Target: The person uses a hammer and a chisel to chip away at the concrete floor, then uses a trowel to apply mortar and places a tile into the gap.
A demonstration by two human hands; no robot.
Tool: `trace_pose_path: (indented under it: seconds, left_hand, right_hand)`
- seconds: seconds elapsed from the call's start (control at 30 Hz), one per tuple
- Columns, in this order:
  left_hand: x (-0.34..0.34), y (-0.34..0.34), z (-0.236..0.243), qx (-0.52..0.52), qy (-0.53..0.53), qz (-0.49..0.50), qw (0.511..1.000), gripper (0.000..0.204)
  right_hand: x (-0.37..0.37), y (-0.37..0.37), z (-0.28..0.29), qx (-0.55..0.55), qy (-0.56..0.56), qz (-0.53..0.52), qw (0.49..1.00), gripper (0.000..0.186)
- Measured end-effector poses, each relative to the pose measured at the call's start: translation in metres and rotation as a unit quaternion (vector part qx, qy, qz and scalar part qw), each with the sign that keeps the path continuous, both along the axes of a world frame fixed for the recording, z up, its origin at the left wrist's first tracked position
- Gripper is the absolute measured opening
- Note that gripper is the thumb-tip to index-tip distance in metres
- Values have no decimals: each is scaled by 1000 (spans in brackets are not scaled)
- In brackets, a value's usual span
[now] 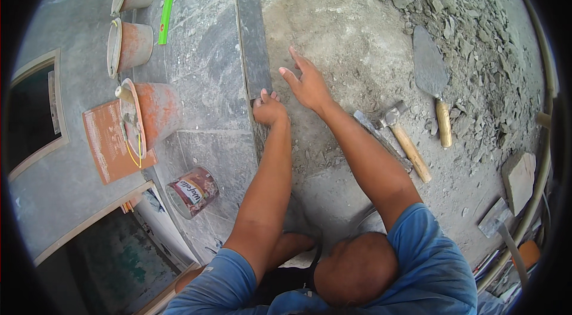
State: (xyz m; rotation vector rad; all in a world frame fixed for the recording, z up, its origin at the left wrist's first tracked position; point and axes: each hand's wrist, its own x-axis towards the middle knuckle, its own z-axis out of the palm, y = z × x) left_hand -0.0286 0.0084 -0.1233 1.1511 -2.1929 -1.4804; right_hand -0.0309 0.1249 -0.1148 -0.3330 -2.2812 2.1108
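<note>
My left hand (268,109) has its fingers curled on the lower part of a long, dark grey tile strip (253,29), which lies along the edge of the tiled surface (202,106). Just to its right, my right hand (304,82) is raised with fingers apart and nothing in them, over dusty ground. Beside my right forearm lie a hammer (411,148) with a wooden handle and a flat metal tool (372,130), partly hidden. A pointed trowel (430,61) lies farther right.
Several buckets (161,112) stand along the left, with a green level (167,11), an orange sheet (101,142) and a small tub (192,191). Rubble (471,29), a broken slab (517,178), another bladed tool (496,216) and poles (542,76) lie at the right.
</note>
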Motion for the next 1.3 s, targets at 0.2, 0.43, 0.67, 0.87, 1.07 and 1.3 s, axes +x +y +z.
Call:
trace_pose_path:
  seconds: [0.2, 0.43, 0.67, 0.87, 1.07, 1.3]
  left_hand:
    - [1, -2, -7, -5, 25, -11, 1000, 27]
    - [3, -16, 7, -1, -70, -67, 995, 28]
    - [15, -40, 52, 16, -113, -228, 967, 43]
    - [-16, -60, 82, -631, -54, -472, 613, 79]
    - [-26, -81, 64, -494, -39, -535, 684, 85]
    - [-35, -80, 60, -477, -16, -524, 705, 73]
  right_hand:
    - [4, 2, -4, -14, 3, -7, 1000, 64]
    - [-18, -28, 9, -22, -43, 89, 995, 68]
    - [-60, -61, 11, -11, -103, 50, 993, 67]
    - [-60, -85, -2, 3, -71, 19, 997, 62]
    - [-78, -88, -6, -21, -46, -18, 999, 56]
    - [-91, -83, -2, -19, -69, -1, 997, 55]
